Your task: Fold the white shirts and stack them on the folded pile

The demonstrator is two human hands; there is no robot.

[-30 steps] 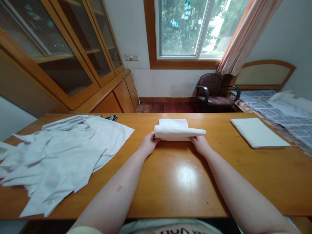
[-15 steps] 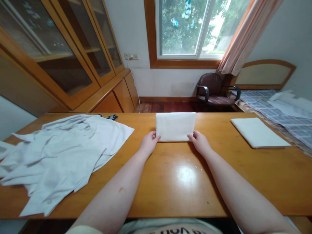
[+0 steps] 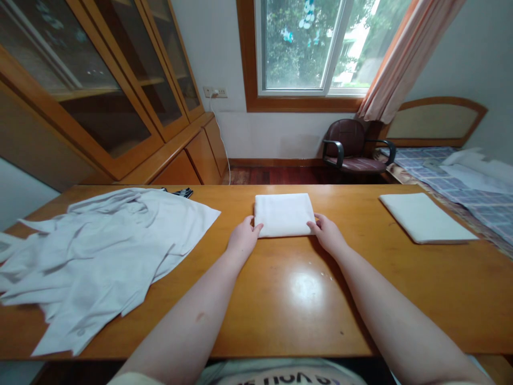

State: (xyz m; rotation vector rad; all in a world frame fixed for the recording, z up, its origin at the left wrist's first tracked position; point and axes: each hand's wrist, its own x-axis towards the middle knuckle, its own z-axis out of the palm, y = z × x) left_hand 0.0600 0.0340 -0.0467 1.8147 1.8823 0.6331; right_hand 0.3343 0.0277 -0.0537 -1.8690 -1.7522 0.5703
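A folded white cloth [image 3: 284, 214] lies as a neat rectangle near the far edge of the wooden table [image 3: 280, 299]. At its near left corner, my left hand [image 3: 244, 235] grips it, thumb on top and fingers at the side. My right hand [image 3: 326, 233] pinches the near right corner in the same way. Fingertips of both hands are partly hidden by the cloth. Off to the left of my left hand spreads a loose, crumpled white shirt [image 3: 116, 240].
A second folded white cloth [image 3: 427, 216] rests on the table's right side. A small black striped item [image 3: 183, 193] pokes out behind the shirt. Beyond the table are a glass-door cabinet [image 3: 176, 155], an armchair [image 3: 348, 144] and a bed [image 3: 425, 166].
The folded cloth was tilted up at its far side and now lies flatter on the table, slightly nearer and to the left. Both hands keep their hold at its corners.
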